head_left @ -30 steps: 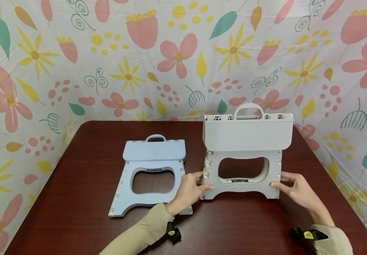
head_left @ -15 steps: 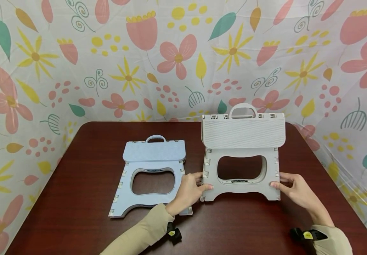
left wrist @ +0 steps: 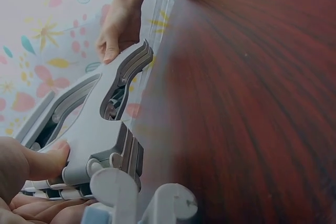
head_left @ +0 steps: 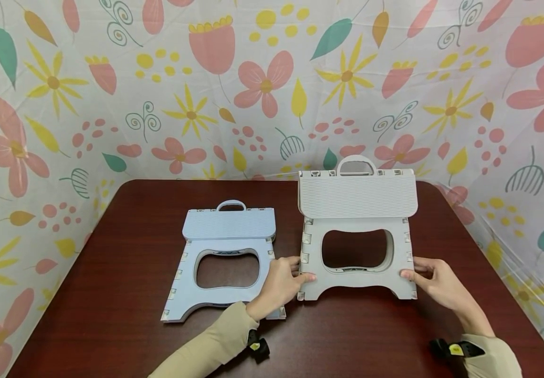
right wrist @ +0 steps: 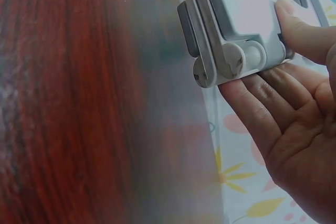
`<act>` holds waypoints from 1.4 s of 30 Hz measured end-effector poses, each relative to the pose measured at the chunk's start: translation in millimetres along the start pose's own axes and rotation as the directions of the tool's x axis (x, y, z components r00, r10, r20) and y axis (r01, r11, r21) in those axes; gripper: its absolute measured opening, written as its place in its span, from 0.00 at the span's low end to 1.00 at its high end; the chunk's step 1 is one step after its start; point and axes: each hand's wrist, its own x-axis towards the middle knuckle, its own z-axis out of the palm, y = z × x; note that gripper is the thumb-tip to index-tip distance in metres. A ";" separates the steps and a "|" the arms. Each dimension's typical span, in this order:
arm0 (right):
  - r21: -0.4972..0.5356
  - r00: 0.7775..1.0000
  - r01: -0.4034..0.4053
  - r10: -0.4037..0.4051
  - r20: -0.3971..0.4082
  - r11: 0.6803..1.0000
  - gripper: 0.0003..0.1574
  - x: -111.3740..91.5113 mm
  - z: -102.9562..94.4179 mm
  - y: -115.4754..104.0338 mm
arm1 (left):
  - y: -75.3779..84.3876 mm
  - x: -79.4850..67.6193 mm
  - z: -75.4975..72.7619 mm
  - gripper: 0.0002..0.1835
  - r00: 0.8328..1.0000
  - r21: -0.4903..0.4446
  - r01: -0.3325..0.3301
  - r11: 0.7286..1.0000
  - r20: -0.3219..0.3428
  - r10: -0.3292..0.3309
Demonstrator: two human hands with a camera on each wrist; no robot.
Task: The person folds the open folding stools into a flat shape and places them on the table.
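Observation:
A grey-white folding step stool (head_left: 359, 197), folded flat with its carry handle at the top, stands tilted up between both hands. My left hand (head_left: 279, 283) grips its lower left edge, thumb on the front face and fingers behind. At the lower right edge my right hand (head_left: 442, 283) holds it the same way, its thumb (right wrist: 304, 35) on the face and fingers under the hinged side. In the left wrist view the stool's stacked leg panels (left wrist: 89, 135) show edge-on. A smaller light blue folding step stool (head_left: 228, 224), also folded, lies just left; my left hand overlaps its right edge.
Both stools are on a dark red-brown wooden table (head_left: 111, 252). A floral-print curtain (head_left: 272, 105) hangs close behind the table and along its sides. Dark wrist straps with cameras (head_left: 258, 345) sit at both sleeves.
The grey-white stool has turned slightly; its right side has shifted left and its lower edge has come a little nearer. Both hands keep their hold, and the blue stool stays put.

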 end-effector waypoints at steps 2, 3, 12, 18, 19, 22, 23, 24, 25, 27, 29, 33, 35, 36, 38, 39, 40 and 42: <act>-0.002 1.000 0.002 -0.002 -0.001 1.000 0.19 -0.2 0.4 0.3 | 0.4 -0.1 0.3 0.22 1.000 -0.002 0.011 1.000 0.001 -0.011; -0.004 1.000 0.005 -0.005 -0.001 1.000 0.19 -0.3 0.6 0.4 | 0.8 -0.3 0.3 0.23 1.000 -0.002 0.019 1.000 0.003 -0.019; -0.027 1.000 0.029 -0.029 -0.002 0.999 0.16 -0.2 1.5 1.1 | 1.7 -1.2 0.4 0.22 0.999 0.029 0.048 0.998 0.006 -0.048; -0.080 1.000 0.027 -0.027 0.002 0.996 0.18 1.7 2.1 0.7 | 1.1 -1.4 0.6 0.19 0.998 0.053 0.057 0.997 0.004 -0.058; -0.084 1.000 0.023 -0.023 0.007 0.996 0.18 1.9 2.2 0.7 | 0.8 -1.5 0.7 0.19 0.998 0.063 0.058 0.996 0.005 -0.058; -0.091 1.000 0.012 -0.010 0.023 0.996 0.19 1.9 2.5 0.6 | 0.0 -1.6 0.8 0.18 0.998 0.088 0.054 0.995 0.006 -0.055; -0.093 1.000 0.007 -0.005 0.027 0.996 0.19 1.9 2.5 0.5 | 0.3 -1.7 0.6 0.18 0.998 0.095 0.054 0.994 0.007 -0.055; -0.093 1.000 0.003 0.000 0.031 0.996 0.19 1.8 2.6 0.7 | 0.0 -1.6 0.7 0.17 0.999 0.102 0.047 0.994 0.008 -0.048; -0.094 0.999 0.000 0.003 0.035 0.996 0.20 1.8 2.6 0.8 | 0.0 -1.6 0.6 0.16 0.999 0.106 0.042 0.993 0.007 -0.043; -0.092 0.999 -0.005 0.009 0.040 0.996 0.20 1.8 2.6 1.1 | 0.1 -1.4 0.2 0.15 0.999 0.112 0.038 0.993 0.006 -0.039; -0.090 0.999 -0.006 0.010 0.045 0.996 0.21 1.9 2.6 1.6 | 0.1 -1.5 -0.1 0.15 0.999 0.121 0.033 0.992 0.005 -0.033; -0.084 0.999 -0.004 0.009 0.053 0.996 0.21 1.9 3.1 2.7 | 0.8 -1.4 -0.7 0.14 0.999 0.140 0.041 0.989 0.003 -0.042; -0.079 0.998 -0.004 0.009 0.058 0.997 0.21 1.7 3.3 3.0 | 1.6 -1.6 -1.0 0.13 0.999 0.148 0.046 0.988 0.003 -0.047; -0.077 0.998 -0.006 0.011 0.060 0.997 0.22 1.7 3.3 3.0 | 2.0 -1.6 -1.1 0.13 0.999 0.152 0.051 0.987 0.002 -0.052; -0.073 0.998 -0.012 0.017 0.067 0.997 0.22 1.7 3.2 3.1 | 2.2 -1.8 -1.3 0.13 0.999 0.162 0.048 0.986 0.000 -0.049; -0.070 0.997 -0.017 0.022 0.071 0.997 0.22 1.7 3.1 3.0 | 2.2 -1.8 -1.1 0.12 0.999 0.165 0.049 0.985 0.000 -0.050; -0.069 0.997 -0.021 0.026 0.074 0.997 0.22 1.8 3.1 2.9 | 2.1 -2.0 -1.1 0.12 0.999 0.169 0.050 0.984 0.000 -0.051; -0.067 0.996 -0.028 0.033 0.081 0.997 0.22 1.8 3.0 2.7 | 1.9 -2.2 -1.0 0.12 0.999 0.175 0.051 0.983 0.000 -0.052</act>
